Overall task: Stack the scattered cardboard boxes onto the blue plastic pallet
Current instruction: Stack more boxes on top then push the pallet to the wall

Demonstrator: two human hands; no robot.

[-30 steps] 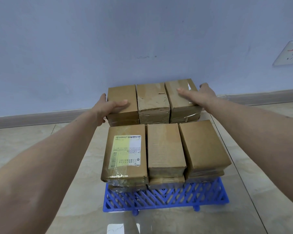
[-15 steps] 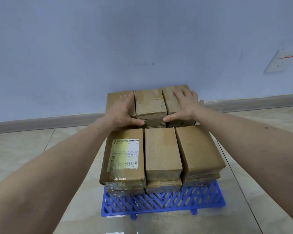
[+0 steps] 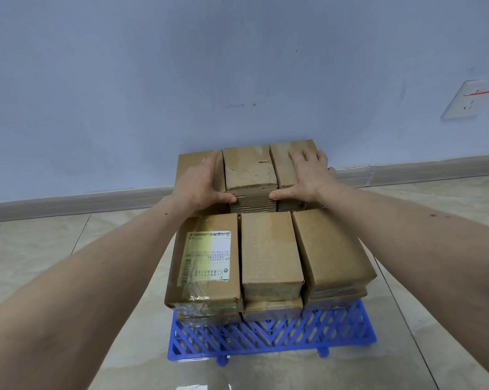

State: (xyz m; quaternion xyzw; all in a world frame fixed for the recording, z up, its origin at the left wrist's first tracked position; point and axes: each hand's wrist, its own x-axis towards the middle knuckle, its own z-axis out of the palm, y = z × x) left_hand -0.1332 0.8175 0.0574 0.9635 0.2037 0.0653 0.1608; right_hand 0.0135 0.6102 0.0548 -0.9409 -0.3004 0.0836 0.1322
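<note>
- Nearest, the blue plastic pallet (image 3: 268,337) was seen on the tiled floor (image 3: 54,257), its front strip bare.
- On it, a near row of cardboard boxes (image 3: 268,251) was stacked two high; the labelled box (image 3: 206,263) sat at the left.
- Behind, the far row (image 3: 249,167) was pressed by the left hand (image 3: 199,182) and right hand (image 3: 305,175), fingers flat and released, thumbs against the middle box's front.
- Even inward pressure would likely square that row best.
- The far row's lower layers were hidden.
</note>
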